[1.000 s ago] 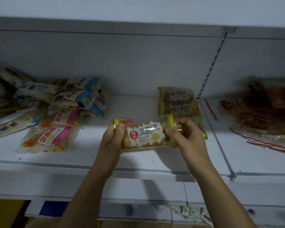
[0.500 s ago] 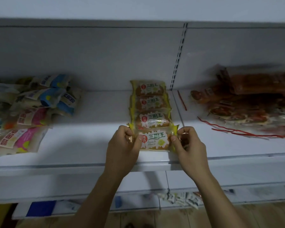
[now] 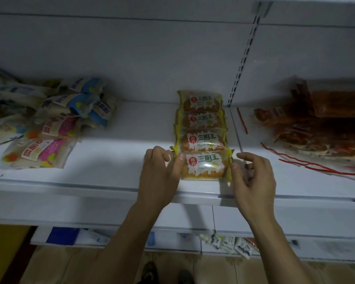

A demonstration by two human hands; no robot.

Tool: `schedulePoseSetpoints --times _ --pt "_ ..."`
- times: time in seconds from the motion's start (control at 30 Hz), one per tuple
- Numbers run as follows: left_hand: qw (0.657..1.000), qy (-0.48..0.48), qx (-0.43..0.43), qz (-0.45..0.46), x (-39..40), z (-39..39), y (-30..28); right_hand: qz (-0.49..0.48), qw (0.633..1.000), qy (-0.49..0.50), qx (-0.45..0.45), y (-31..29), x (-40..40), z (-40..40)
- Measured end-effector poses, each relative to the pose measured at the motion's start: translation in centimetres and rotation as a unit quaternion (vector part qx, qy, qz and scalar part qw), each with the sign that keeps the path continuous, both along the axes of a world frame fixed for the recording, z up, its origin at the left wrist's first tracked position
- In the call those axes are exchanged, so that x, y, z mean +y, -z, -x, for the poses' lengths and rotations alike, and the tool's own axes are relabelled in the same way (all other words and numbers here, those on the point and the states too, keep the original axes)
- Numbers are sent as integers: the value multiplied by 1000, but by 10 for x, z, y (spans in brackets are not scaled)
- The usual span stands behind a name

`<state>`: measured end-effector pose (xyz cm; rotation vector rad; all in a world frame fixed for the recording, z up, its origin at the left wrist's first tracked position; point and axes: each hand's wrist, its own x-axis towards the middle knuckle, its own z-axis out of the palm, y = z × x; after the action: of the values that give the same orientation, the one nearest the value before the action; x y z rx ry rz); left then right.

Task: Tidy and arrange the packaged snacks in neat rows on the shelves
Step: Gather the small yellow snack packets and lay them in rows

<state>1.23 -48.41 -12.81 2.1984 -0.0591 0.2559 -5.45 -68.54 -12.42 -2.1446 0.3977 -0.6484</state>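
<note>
At the front lip of the shelf (image 3: pixel 111 182), the left hand (image 3: pixel 161 173) pinches the crimped left end of the nearest cake packet (image 3: pixel 203 166) between thumb and curled fingers. The right hand (image 3: pixel 252 177) sits at the packet's other end with its thumb touching the yellow seal, the remaining fingers loosely bent and lifted away from it; whether it truly grips or only steadies is hard to say, though it looks more like a light touch than a hold. The packet lies flat on the shelf, label up, its back edge just overlapping the third packet (image 3: pixel 202 141) of a single file that runs toward the back wall, four deep in all. It sits slightly askew, its right end a touch further forward than its left.

To my eye this is the settling step: the fourth packet is down and being squared to the column. What it calls for next is a small nudge to line up its ends with those behind, then letting go.

Further left, a loose heap of pink and blue packets (image 3: pixel 55 128) lies jumbled and well apart from the column; that lot seems the likely next job. Beyond the shelf's upright strip (image 3: pixel 242 64), to the right, dark reddish packets (image 3: pixel 324 121) lie in an untidy sprawl.
</note>
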Motion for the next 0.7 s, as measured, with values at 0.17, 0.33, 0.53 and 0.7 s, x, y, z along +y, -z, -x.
schedulePoseSetpoints --times 0.17,0.33,0.53,0.7 --pt "996 -53 -70 -11 68 -12 -18 75 993 -41 -80 -27 53 -15" --pt "992 -63 -101 -51 165 -40 -39 70 976 -200 -46 -40 138 -56" --pt "987 -52 -93 -119 288 -83 -48 25 951 -306 37 -32 265 -121" --pt "989 -34 -84 -113 360 -117 -33 42 939 -342 15 -24 343 -163"
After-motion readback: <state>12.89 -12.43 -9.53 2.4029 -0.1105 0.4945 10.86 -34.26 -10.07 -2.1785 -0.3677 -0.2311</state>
